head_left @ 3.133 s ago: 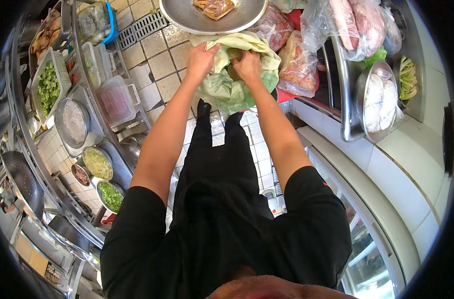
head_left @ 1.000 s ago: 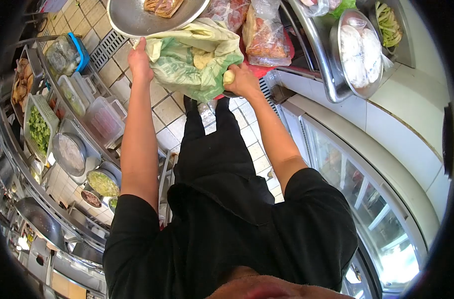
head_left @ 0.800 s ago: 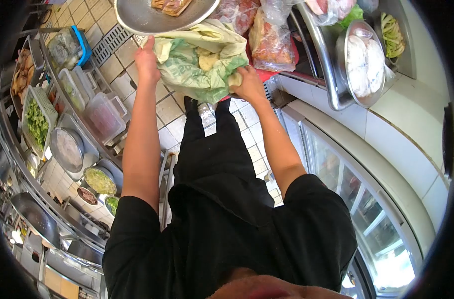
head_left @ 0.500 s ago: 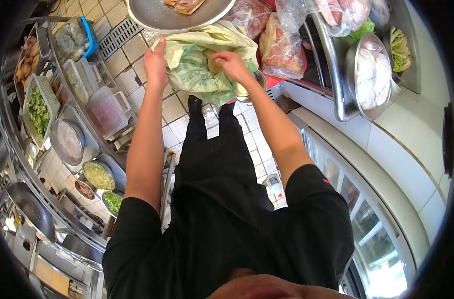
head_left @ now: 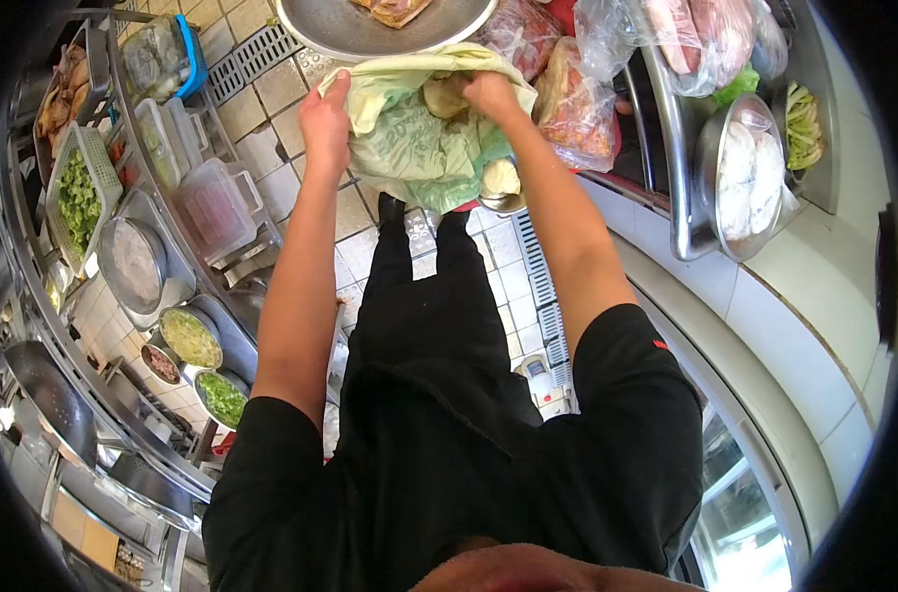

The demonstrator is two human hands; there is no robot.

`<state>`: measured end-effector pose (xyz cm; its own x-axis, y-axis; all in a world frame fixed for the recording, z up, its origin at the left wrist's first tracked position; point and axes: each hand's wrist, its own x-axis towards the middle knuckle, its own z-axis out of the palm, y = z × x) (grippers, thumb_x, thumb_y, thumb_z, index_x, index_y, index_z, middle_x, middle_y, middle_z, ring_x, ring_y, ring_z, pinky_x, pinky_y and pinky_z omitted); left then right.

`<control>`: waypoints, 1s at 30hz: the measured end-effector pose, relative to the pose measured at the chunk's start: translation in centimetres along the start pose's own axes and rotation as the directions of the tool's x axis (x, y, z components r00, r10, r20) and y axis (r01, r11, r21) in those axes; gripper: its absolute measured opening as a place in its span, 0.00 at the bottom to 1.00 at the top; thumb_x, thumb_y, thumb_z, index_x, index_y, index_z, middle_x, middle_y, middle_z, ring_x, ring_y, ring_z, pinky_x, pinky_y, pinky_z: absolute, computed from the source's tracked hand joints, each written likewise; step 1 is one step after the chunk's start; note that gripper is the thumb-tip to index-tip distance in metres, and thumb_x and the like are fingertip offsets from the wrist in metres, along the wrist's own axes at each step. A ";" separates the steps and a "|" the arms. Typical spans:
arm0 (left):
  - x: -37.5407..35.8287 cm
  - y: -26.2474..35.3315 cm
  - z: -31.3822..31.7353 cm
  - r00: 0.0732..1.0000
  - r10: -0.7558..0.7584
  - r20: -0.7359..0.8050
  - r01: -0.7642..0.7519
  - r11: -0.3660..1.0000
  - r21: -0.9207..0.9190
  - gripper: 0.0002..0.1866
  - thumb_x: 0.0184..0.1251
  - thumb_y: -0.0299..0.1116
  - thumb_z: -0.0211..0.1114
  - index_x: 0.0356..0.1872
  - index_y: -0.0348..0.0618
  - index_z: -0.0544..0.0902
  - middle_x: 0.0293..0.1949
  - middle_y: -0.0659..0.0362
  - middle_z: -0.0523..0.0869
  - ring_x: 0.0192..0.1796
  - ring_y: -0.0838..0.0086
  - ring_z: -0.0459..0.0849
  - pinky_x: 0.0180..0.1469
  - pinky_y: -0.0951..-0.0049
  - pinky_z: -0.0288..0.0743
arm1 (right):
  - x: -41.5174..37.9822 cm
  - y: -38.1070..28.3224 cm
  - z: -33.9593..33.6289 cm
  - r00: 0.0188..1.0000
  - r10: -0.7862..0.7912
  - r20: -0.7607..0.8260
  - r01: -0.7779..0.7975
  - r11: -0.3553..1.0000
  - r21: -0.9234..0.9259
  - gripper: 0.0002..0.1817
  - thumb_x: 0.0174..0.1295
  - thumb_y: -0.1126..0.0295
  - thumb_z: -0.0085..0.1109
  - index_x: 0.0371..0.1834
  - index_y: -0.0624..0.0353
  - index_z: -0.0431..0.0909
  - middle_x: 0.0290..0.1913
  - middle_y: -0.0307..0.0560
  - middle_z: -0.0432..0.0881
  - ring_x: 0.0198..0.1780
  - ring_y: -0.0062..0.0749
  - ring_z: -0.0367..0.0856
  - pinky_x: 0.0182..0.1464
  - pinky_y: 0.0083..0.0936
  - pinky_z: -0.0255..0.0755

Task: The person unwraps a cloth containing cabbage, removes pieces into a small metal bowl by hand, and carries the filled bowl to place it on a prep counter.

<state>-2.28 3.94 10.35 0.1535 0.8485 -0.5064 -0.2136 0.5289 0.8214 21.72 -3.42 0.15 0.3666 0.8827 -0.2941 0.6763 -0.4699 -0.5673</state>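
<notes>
A pale yellow-green plastic bag (head_left: pixel 395 148) with green print is held spread in front of me, its mouth facing up. My left hand (head_left: pixel 325 116) is closed on the bag's left edge, thumb up. At the right side of the mouth, my right hand (head_left: pixel 492 97) is closed on the plastic, with some fingertips hidden. Just left of those fingers, inside the bag, lies a rounded brownish-yellow lump (head_left: pixel 447 96) whose kind I cannot make out. Below the right forearm, a metal bowl (head_left: pixel 508 205) holds a pale yellow rounded piece (head_left: pixel 501 178).
Beyond the bag sits a wide metal basin (head_left: pixel 390 41) with browned food. Bagged meat (head_left: pixel 579 104) lies at its right. A metal bowl of pale food (head_left: pixel 745 168) rests by the counter's rail. Left are shelves with a basket of greens (head_left: pixel 79 197) and a plastic tub (head_left: pixel 217 212).
My right hand has shifted right and up, away from the bag's middle. The bag's mouth is spread wider, showing more of its inside and the lump. The view has shifted slightly.
</notes>
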 end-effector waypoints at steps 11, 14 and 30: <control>-0.1 -0.2 0.6 1.000 -0.016 -0.014 0.016 0.999 0.044 0.16 0.71 0.34 0.62 0.52 0.31 0.79 0.47 0.53 0.85 0.45 0.70 0.84 0.48 0.71 0.77 | -2.7 -3.3 7.4 0.985 0.022 -0.173 -0.041 0.993 -0.110 0.43 0.49 0.45 0.66 0.68 0.50 0.67 0.69 0.48 0.69 0.70 0.45 0.65 0.71 0.39 0.59; 0.4 -0.8 0.7 0.999 0.004 0.036 -0.006 0.999 0.050 0.16 0.71 0.34 0.62 0.52 0.31 0.79 0.47 0.54 0.85 0.45 0.70 0.84 0.48 0.71 0.78 | -1.7 -2.4 8.7 0.964 -0.056 -0.261 0.009 0.984 -0.176 0.42 0.50 0.43 0.65 0.69 0.47 0.67 0.68 0.46 0.70 0.70 0.44 0.65 0.71 0.39 0.59; 1.2 -0.1 2.1 0.997 -0.026 0.068 0.024 0.999 0.026 0.16 0.69 0.33 0.64 0.52 0.33 0.79 0.45 0.54 0.86 0.43 0.70 0.85 0.46 0.72 0.79 | -3.5 2.3 3.6 0.748 0.063 0.661 -0.663 0.014 0.749 0.23 0.59 0.57 0.66 0.57 0.49 0.76 0.49 0.40 0.84 0.49 0.34 0.83 0.47 0.41 0.78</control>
<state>-0.04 4.86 10.26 0.2244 0.8315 -0.5082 -0.1847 0.5483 0.8156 19.68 -7.51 -2.87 -0.1056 0.6368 -0.7637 -0.7122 -0.5844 -0.3889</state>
